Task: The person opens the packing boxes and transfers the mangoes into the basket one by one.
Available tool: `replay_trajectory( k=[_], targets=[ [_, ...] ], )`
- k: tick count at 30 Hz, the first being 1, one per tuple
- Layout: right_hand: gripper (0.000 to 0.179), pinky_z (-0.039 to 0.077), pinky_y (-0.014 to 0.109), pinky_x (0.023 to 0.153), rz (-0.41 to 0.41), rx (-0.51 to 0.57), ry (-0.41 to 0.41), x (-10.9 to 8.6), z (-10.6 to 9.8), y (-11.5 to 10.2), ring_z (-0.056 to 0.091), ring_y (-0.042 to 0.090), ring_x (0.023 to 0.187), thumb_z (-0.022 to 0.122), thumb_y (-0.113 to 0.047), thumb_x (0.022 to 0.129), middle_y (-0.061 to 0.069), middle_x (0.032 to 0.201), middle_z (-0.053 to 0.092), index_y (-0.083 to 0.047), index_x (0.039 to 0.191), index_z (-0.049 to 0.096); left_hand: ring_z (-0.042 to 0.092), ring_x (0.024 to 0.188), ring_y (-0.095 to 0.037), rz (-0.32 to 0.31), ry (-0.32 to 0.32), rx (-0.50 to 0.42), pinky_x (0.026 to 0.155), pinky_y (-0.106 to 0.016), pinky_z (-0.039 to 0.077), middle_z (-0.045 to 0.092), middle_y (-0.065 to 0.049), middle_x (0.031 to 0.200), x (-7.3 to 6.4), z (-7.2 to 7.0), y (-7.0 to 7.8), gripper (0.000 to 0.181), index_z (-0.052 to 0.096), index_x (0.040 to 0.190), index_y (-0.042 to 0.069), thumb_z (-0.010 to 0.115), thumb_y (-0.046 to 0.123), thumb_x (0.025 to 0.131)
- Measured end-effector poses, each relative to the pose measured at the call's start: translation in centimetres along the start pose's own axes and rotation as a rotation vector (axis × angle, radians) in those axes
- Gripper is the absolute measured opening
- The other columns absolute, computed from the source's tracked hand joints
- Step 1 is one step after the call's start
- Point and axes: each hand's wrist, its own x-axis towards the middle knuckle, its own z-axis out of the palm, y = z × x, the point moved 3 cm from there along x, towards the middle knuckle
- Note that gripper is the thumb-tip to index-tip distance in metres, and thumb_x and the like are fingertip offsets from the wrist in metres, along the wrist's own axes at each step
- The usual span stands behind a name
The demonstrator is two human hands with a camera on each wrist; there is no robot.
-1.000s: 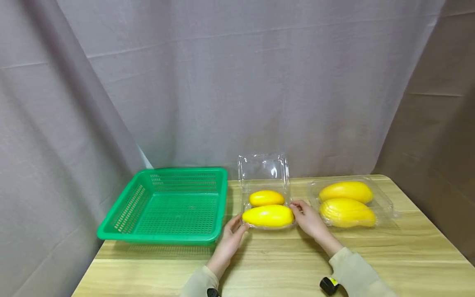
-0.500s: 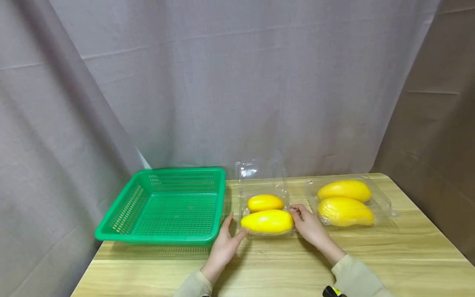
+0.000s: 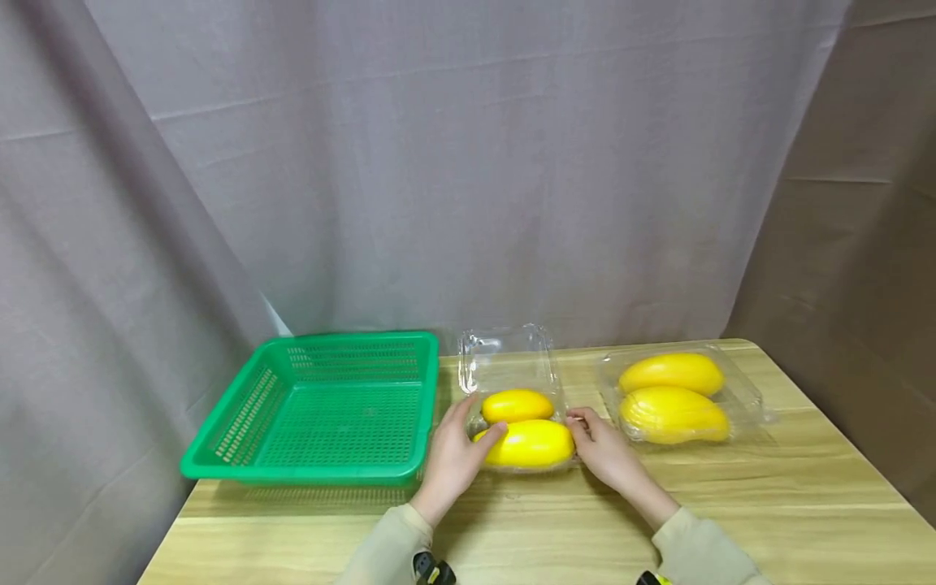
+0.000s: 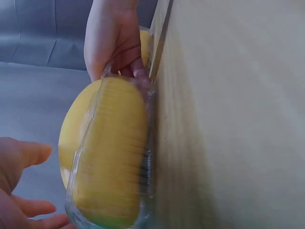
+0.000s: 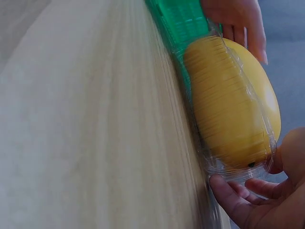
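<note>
Between the person's two hands sits a clear plastic clamshell box [image 3: 508,366], lid raised at the back, on the wooden table [image 3: 548,536]. Two yellow mangoes lie inside it, a smaller rear mango [image 3: 517,405] behind the larger front mango [image 3: 538,445]. The right hand [image 3: 607,453] pinches the box's right edge. The left hand [image 3: 449,457] is spread at the left end, its thumb just short of the front mango; whether its fingertips touch the box I can't tell. A green basket [image 3: 307,473] stands left; a second clamshell [image 3: 742,398] holding two mangoes lies right.
</note>
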Motion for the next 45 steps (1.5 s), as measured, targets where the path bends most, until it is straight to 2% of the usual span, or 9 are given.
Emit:
replay_trajectory(
  k=[6, 11, 15, 22, 28, 34, 41, 45],
  targets=[
    [0.037, 0.053, 0.028, 0.063, 0.014, 0.042, -0.018, -0.3, 0.4, 0.0, 0.061, 0.016, 0.075, 0.046, -0.017, 0.108, 0.019, 0.109, 0.067, 0.009, 0.134, 0.053, 0.058, 0.122, -0.039, 0.0, -0.06, 0.08, 0.1, -0.053, 0.049, 0.059, -0.022, 0.135, 1.4, 0.4, 0.4, 0.062, 0.055, 0.138, -0.006, 0.071, 0.036, 0.094],
    [0.037, 0.053, 0.028, 0.061, 0.025, 0.059, -0.023, -0.6, 0.4, 0.0, 0.06, 0.015, 0.073, 0.047, -0.016, 0.108, 0.018, 0.108, 0.067, 0.009, 0.134, 0.052, 0.063, 0.113, -0.035, 0.013, -0.087, 0.16, 0.096, -0.049, 0.051, 0.065, -0.02, 0.126, 2.5, 0.8, 0.6, 0.057, 0.06, 0.132, -0.005, 0.074, 0.033, 0.092],
    [0.037, 0.052, 0.029, 0.061, 0.021, 0.042, -0.024, -0.7, 0.3, -0.1, 0.06, 0.015, 0.071, 0.048, -0.017, 0.108, 0.017, 0.107, 0.068, 0.008, 0.134, 0.053, 0.063, 0.11, -0.035, -0.01, -0.112, 0.169, 0.095, -0.048, 0.051, 0.067, -0.019, 0.121, 3.2, 1.2, 0.9, 0.056, 0.064, 0.127, -0.004, 0.078, 0.033, 0.088],
    [0.037, 0.052, 0.03, 0.062, 0.023, 0.038, -0.033, -0.8, 0.1, -0.1, 0.059, 0.015, 0.068, 0.048, -0.017, 0.107, 0.019, 0.11, 0.067, 0.009, 0.133, 0.052, 0.062, 0.114, -0.036, -0.06, -0.165, 0.168, 0.099, -0.048, 0.049, 0.066, -0.019, 0.124, 4.1, 1.9, 1.3, 0.057, 0.066, 0.126, -0.003, 0.08, 0.033, 0.085],
    [0.039, 0.053, 0.032, 0.065, 0.024, 0.029, -0.036, -0.9, 0.0, 0.0, 0.061, 0.016, 0.071, 0.048, -0.019, 0.108, 0.02, 0.114, 0.067, 0.008, 0.134, 0.052, 0.062, 0.108, -0.035, -0.047, -0.173, 0.144, 0.097, -0.047, 0.05, 0.065, -0.019, 0.119, 4.5, 2.2, 1.4, 0.054, 0.067, 0.122, -0.004, 0.082, 0.03, 0.083],
    [0.038, 0.056, 0.039, 0.078, -0.004, -0.008, -0.01, -1.0, -0.1, 0.0, 0.066, 0.025, 0.094, 0.049, -0.02, 0.107, 0.021, 0.118, 0.067, 0.008, 0.133, 0.054, 0.062, 0.104, -0.035, -0.015, -0.17, 0.14, 0.095, -0.046, 0.05, 0.066, -0.019, 0.113, 4.5, 2.2, 1.6, 0.05, 0.068, 0.119, -0.006, 0.083, 0.026, 0.083],
    [0.037, 0.054, 0.031, 0.069, 0.011, 0.011, -0.01, -1.2, 0.1, 0.3, 0.064, 0.019, 0.084, 0.048, -0.019, 0.107, 0.022, 0.117, 0.066, 0.008, 0.133, 0.053, 0.062, 0.1, -0.031, -0.005, -0.179, 0.168, 0.091, -0.043, 0.051, 0.067, -0.016, 0.109, 4.4, 2.2, 1.6, 0.049, 0.07, 0.119, -0.004, 0.083, 0.028, 0.084],
    [0.037, 0.054, 0.033, 0.072, 0.005, 0.009, -0.005, -1.5, 0.1, 0.2, 0.064, 0.022, 0.09, 0.049, -0.018, 0.107, 0.021, 0.116, 0.067, 0.008, 0.132, 0.054, 0.062, 0.097, -0.03, 0.012, -0.179, 0.177, 0.089, -0.042, 0.051, 0.067, -0.016, 0.107, 4.4, 2.3, 1.7, 0.048, 0.07, 0.118, -0.003, 0.084, 0.028, 0.083]
  ],
)
